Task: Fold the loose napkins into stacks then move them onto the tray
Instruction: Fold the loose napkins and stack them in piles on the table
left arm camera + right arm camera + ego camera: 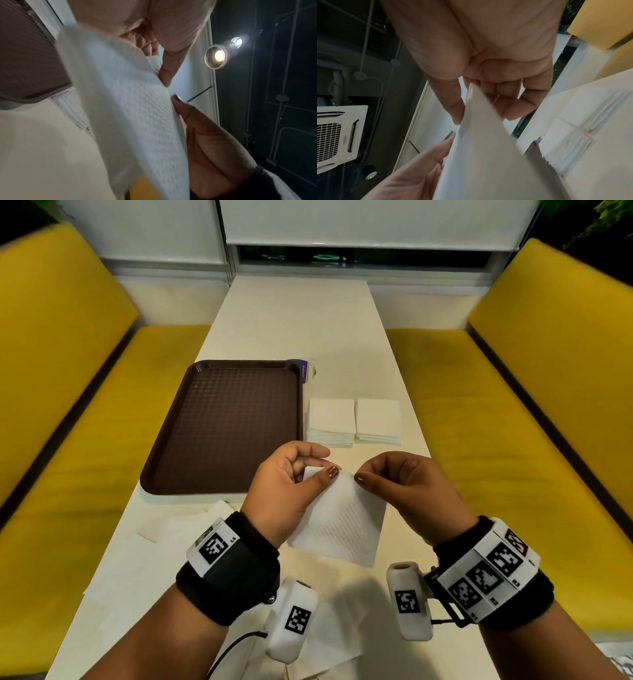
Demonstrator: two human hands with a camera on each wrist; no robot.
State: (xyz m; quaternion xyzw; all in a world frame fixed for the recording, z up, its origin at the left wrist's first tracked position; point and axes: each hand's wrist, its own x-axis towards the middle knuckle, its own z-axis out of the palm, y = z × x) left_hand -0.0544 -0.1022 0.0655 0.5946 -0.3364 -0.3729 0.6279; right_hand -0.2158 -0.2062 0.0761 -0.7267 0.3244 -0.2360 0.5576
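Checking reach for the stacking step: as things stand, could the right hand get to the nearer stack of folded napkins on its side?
Probably yes. The right stack lies just beyond the right hand with bare table between, but that hand's fingers and the left hand pinch a napkin.

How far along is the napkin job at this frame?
Partly done. Two folded stacks sit on the table right of the tray, which holds no napkins. In hand: the left hand and right hand pinch the top edge of one napkin. Left: loose napkins lie near the wrists, and both stacks need moving.
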